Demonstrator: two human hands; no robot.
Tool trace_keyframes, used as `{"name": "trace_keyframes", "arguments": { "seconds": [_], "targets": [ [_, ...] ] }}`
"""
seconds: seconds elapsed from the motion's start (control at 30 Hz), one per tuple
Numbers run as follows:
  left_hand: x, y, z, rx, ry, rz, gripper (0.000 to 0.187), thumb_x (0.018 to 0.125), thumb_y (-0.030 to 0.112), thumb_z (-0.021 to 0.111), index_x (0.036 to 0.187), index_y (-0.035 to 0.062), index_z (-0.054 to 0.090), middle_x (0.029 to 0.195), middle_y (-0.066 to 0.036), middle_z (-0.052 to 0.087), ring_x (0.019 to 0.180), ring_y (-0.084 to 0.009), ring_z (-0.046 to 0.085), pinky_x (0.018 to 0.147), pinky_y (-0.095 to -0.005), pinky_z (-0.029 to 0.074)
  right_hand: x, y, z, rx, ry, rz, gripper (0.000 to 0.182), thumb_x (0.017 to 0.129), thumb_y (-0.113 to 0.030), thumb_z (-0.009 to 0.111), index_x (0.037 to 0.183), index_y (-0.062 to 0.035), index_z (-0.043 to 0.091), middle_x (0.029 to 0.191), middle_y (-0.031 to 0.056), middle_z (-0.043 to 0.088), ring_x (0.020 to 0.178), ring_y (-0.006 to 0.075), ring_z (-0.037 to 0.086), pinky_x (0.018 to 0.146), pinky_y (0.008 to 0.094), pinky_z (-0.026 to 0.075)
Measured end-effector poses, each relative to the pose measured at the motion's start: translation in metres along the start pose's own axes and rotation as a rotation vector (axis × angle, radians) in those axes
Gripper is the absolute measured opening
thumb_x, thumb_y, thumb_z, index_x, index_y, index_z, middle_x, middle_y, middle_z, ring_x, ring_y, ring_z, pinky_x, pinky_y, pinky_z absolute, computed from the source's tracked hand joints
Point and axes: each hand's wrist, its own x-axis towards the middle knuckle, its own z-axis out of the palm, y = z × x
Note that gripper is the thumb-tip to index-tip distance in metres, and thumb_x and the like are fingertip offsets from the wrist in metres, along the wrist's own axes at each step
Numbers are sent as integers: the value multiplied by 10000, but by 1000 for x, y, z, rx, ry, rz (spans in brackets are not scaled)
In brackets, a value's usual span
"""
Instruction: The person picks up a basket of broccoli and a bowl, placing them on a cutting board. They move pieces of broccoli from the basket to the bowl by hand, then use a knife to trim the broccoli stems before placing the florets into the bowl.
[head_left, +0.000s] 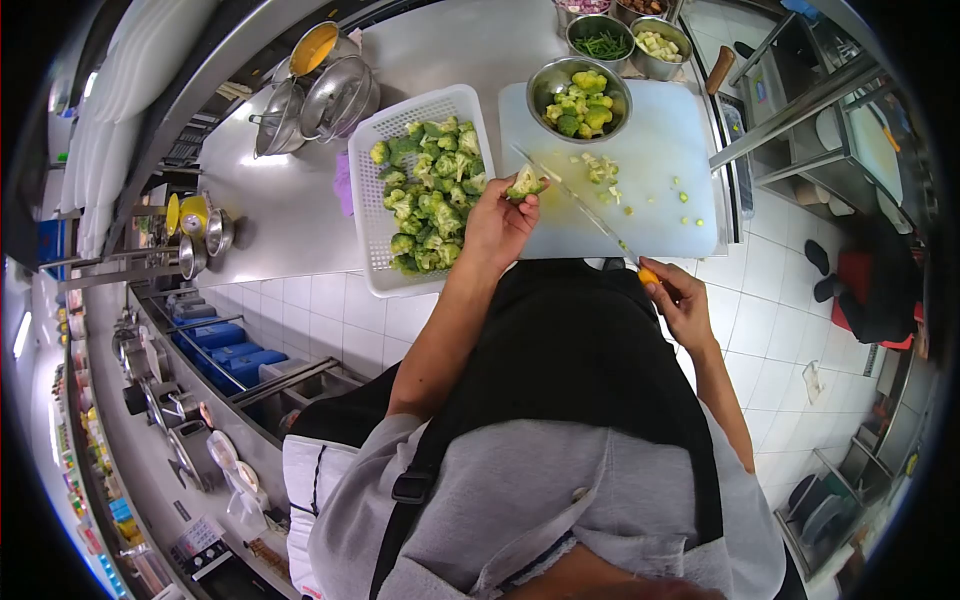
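Note:
My left hand [499, 225] pinches a broccoli floret [525, 183] above the left side of the white cutting board [640, 130]. In my right hand [682, 303] is a knife [590, 214] with an orange handle, held at the board's near edge. Its long blade slants up and left across the board, the tip close to the floret. Beyond it lies a small heap of cut stem pieces [602, 168], with several loose bits to the right. A metal bowl [536, 110] of florets stands on the far part of the board. Left of my hand, a white basket [371, 228] holds many broccoli pieces.
Behind the board are metal bowls of chopped green vegetables [600, 45] and pale diced pieces [657, 44]. Strainers [340, 97] and a purple cloth [343, 184] lie left of the basket. A wooden handle [719, 70] shows by the board's far right corner. At far right, a person's dark shoes [822, 272] are visible.

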Motion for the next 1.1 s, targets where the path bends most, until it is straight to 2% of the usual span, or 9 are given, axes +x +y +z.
{"name": "trace_keyframes", "arguments": {
  "seconds": [0.13,0.23,0.33,0.57,0.63,0.73,0.87,0.97,1.1],
  "targets": [
    [6,2,-7,-72,9,-16,183,1002,145,658,1094,4,585,995,-153,673,775,-198,604,637,-261,517,1,-10,-5,-85,-30,-45,349,974,-77,738,1323,-61,741,954,54,708,702,81,506,643,240,400],
    [9,4,-9,-58,15,5,175,991,125,676,1085,9,584,949,-118,651,767,-199,600,629,-257,508,-1,-22,-11,-195,-97,61,340,1003,-112,724,1333,-30,724,1052,84,734,861,114,627,780,242,486],
    [8,4,-8,-18,24,-2,171,995,128,685,1080,1,607,962,-122,663,757,-191,608,628,-257,517,-1,-21,-8,-216,-30,-70,342,978,-83,732,1319,-62,743,913,71,709,690,80,499,630,249,415],
    [-10,-12,6,428,-33,-40,272,1021,156,656,1189,-59,652,1032,-138,681,821,-185,634,683,-265,548,14,2,8,-57,9,183,339,1005,-98,721,1339,-41,726,1089,87,762,753,111,585,703,263,485],
    [-4,-9,18,487,-59,17,292,1023,171,661,1192,-68,665,1045,-147,689,854,-196,658,703,-259,556,19,18,18,-73,33,115,343,1008,-96,720,1347,-43,721,1138,91,770,778,122,610,735,274,508],
    [51,-13,48,704,-99,332,386,1011,191,732,1279,-73,644,1105,-124,697,964,-224,730,821,-302,629,26,18,23,-151,1,162,342,1028,-169,707,1349,-51,720,1104,109,784,795,129,623,762,295,526],
    [67,38,84,1133,-93,565,533,1012,137,732,1468,-61,538,1151,-119,708,967,-248,779,759,-311,659,32,21,23,-252,-33,166,358,1040,-246,695,1350,-69,720,1003,115,768,767,131,596,737,305,516],
    [55,116,64,1222,-87,724,416,1021,126,714,1384,-54,618,1111,-88,736,925,-230,786,751,-288,642,32,23,15,-252,-40,262,359,1037,-253,695,1347,-73,721,909,99,723,749,136,575,719,313,505],
    [45,177,26,1285,149,878,220,1013,107,711,1195,-12,751,1028,-52,769,879,-203,782,731,-289,618,30,14,15,-218,-11,272,354,1046,-233,673,1352,-58,713,874,92,688,778,157,590,738,324,506]
  ]
}}
